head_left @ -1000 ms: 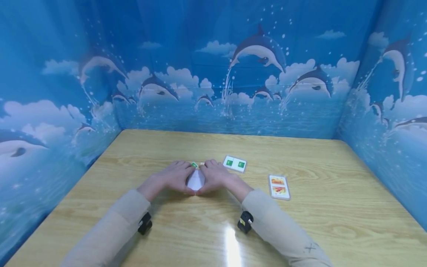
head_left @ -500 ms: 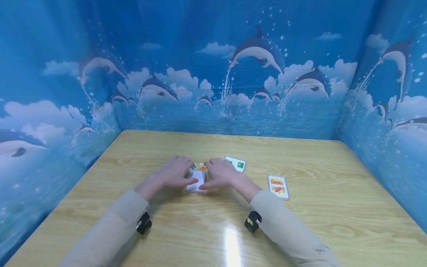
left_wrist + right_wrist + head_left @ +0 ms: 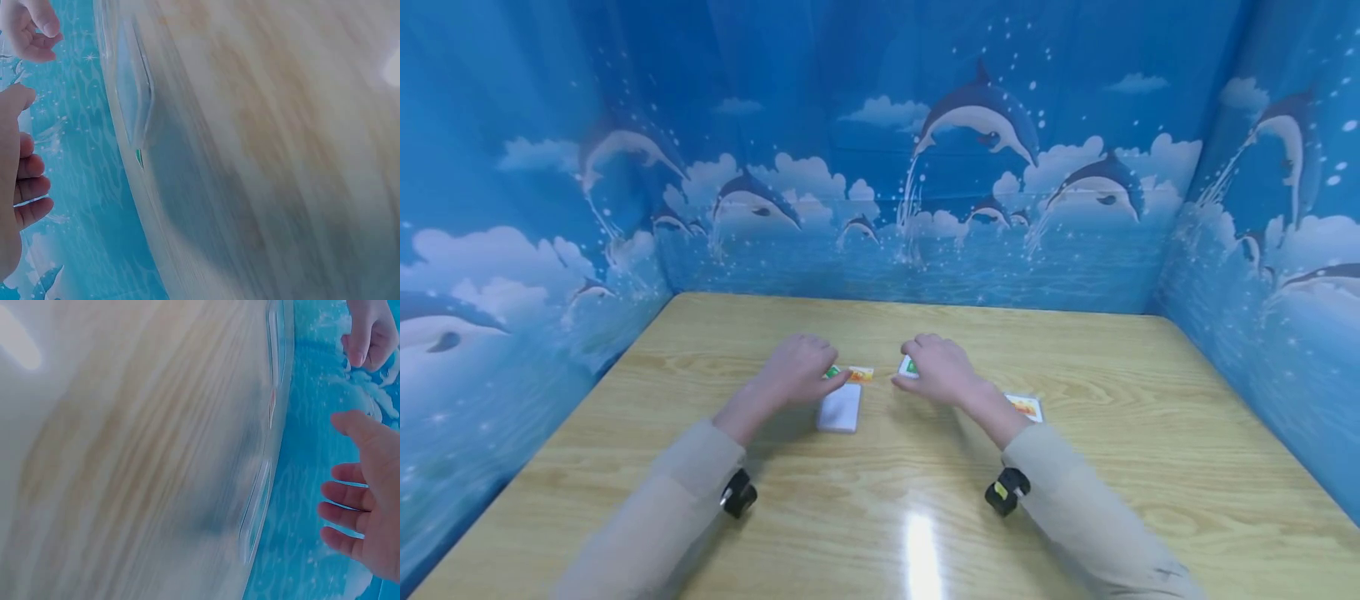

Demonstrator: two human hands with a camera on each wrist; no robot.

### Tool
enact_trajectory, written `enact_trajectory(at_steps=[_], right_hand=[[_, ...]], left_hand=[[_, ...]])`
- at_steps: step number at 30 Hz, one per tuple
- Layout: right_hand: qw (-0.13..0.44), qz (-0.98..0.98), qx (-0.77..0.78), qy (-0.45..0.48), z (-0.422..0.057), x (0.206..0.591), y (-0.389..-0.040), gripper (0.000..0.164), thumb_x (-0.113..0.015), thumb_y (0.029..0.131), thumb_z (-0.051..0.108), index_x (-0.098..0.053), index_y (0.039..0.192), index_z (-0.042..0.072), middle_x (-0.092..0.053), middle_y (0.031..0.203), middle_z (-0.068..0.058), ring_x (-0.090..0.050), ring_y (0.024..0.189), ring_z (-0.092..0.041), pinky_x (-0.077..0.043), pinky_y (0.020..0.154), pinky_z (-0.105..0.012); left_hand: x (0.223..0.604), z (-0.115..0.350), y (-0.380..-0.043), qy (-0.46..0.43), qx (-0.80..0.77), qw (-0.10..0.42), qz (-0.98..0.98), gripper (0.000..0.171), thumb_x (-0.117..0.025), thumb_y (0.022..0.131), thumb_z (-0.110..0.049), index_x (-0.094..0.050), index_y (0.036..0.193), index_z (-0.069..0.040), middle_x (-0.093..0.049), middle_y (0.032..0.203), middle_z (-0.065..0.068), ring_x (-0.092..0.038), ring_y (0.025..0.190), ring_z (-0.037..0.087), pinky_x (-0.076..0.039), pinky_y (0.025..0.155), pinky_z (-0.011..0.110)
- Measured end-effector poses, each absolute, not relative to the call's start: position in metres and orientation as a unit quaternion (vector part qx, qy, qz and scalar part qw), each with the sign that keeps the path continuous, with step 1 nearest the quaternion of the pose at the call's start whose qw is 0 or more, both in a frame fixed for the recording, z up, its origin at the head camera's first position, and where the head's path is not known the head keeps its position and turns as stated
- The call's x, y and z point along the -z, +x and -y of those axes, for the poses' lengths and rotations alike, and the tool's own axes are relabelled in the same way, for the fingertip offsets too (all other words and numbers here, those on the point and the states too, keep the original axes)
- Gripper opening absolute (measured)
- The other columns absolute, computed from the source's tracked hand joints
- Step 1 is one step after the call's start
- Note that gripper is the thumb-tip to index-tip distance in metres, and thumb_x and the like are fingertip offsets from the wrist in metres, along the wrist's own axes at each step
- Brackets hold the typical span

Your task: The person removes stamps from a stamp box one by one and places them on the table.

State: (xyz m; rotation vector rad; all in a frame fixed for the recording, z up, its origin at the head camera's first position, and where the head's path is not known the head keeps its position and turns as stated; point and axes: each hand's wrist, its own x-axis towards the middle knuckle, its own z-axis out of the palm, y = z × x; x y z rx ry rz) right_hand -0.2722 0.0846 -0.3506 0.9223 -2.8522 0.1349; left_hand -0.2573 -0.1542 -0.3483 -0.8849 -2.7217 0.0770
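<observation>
A neat stack of white-backed cards lies on the table in the middle, with nobody touching it. My left hand is raised at its upper left, fingers loosely bent and holding nothing. Over on the right, my right hand hovers above a card with a green picture, covering most of it. Its fingers are relaxed and spread apart in the right wrist view, with no card between them. Just behind the stack lie a green card, partly hidden by my left hand, and an orange card.
Another orange-pictured card lies farther right, partly behind my right forearm. The wooden table ends at a blue dolphin-printed curtain at the back and on both sides. A bright reflection shows at the front.
Both hands have let go of the card stack and risen. My right hand has moved right, over the green-pictured card; my left has shifted slightly up and away. The stack stays in place.
</observation>
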Motion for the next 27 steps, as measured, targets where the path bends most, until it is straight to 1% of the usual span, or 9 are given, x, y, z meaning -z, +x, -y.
enact_trajectory(at_steps=[2,4,10,12,17,19,22,25,27], right_hand=[[0.089,0.947,-0.05,0.306,-0.093,0.351,-0.274,0.047,-0.064,0.085,0.039,-0.06,0.114,0.003,-0.059,0.105,-0.011,-0.056,0.093,-0.025,-0.048,0.073,-0.038],[0.098,0.947,-0.052,0.301,-0.101,0.352,-0.277,0.046,-0.066,0.084,0.038,-0.061,0.112,0.002,-0.059,0.102,-0.01,-0.056,0.091,-0.025,-0.048,0.072,-0.038],[0.097,0.955,-0.05,0.275,-0.121,0.35,-0.286,0.05,-0.066,0.084,0.039,-0.059,0.116,0.001,-0.059,0.108,-0.014,-0.055,0.098,-0.03,-0.048,0.078,-0.042],[0.092,0.958,-0.049,0.269,-0.126,0.35,-0.289,0.051,-0.065,0.084,0.039,-0.058,0.117,0.001,-0.059,0.11,-0.015,-0.055,0.101,-0.03,-0.047,0.08,-0.043],[0.066,0.964,-0.06,0.25,-0.139,0.351,-0.295,0.056,-0.066,0.084,0.039,-0.054,0.123,0.0,-0.055,0.118,-0.018,-0.051,0.108,-0.033,-0.044,0.086,-0.046],[0.058,0.966,-0.062,0.243,-0.142,0.352,-0.297,0.058,-0.066,0.084,0.039,-0.053,0.124,-0.001,-0.054,0.12,-0.019,-0.049,0.11,-0.034,-0.043,0.088,-0.047],[0.05,0.969,-0.062,0.234,-0.146,0.352,-0.298,0.059,-0.066,0.084,0.039,-0.052,0.126,-0.001,-0.052,0.123,-0.019,-0.047,0.113,-0.035,-0.041,0.091,-0.049],[0.051,0.97,-0.06,0.23,-0.149,0.353,-0.299,0.06,-0.066,0.084,0.039,-0.051,0.126,-0.001,-0.051,0.124,-0.02,-0.046,0.113,-0.035,-0.04,0.091,-0.05],[0.051,0.971,-0.057,0.229,-0.151,0.353,-0.3,0.061,-0.066,0.084,0.04,-0.051,0.126,-0.001,-0.051,0.124,-0.02,-0.046,0.114,-0.035,-0.04,0.091,-0.049]], left_hand=[[0.347,0.15,-0.258,-0.308,-0.022,0.143,0.94,0.039,-0.057,0.088,-0.04,-0.043,0.059,-0.018,-0.041,0.056,-0.005,-0.038,0.052,0.013,-0.035,0.053,0.029],[0.345,0.146,-0.259,-0.31,-0.018,0.145,0.939,0.04,-0.058,0.088,-0.04,-0.043,0.059,-0.017,-0.04,0.055,-0.005,-0.037,0.051,0.012,-0.034,0.051,0.029],[0.342,0.133,-0.268,-0.288,-0.002,0.119,0.95,0.038,-0.058,0.087,-0.044,-0.047,0.064,-0.016,-0.043,0.056,-0.004,-0.037,0.049,0.012,-0.028,0.045,0.026],[0.341,0.128,-0.272,-0.278,0.003,0.107,0.955,0.037,-0.059,0.087,-0.044,-0.05,0.067,-0.015,-0.045,0.058,-0.004,-0.039,0.05,0.012,-0.029,0.045,0.025],[0.339,0.114,-0.281,-0.269,0.013,0.083,0.959,0.034,-0.06,0.086,-0.045,-0.059,0.081,-0.011,-0.051,0.066,-0.004,-0.047,0.055,0.012,-0.037,0.05,0.027],[0.339,0.108,-0.284,-0.271,0.014,0.081,0.959,0.035,-0.06,0.086,-0.045,-0.061,0.087,-0.01,-0.053,0.07,-0.004,-0.049,0.058,0.013,-0.04,0.053,0.028],[0.34,0.1,-0.289,-0.266,0.014,0.076,0.961,0.038,-0.059,0.086,-0.047,-0.061,0.092,-0.01,-0.056,0.077,-0.002,-0.052,0.066,0.015,-0.044,0.064,0.032],[0.342,0.093,-0.293,-0.258,0.014,0.068,0.964,0.042,-0.059,0.085,-0.049,-0.061,0.099,-0.01,-0.06,0.086,0.0,-0.055,0.078,0.018,-0.044,0.077,0.037],[0.343,0.088,-0.295,-0.256,0.018,0.063,0.965,0.045,-0.058,0.085,-0.051,-0.06,0.103,-0.009,-0.061,0.093,0.002,-0.056,0.085,0.02,-0.043,0.083,0.039]])
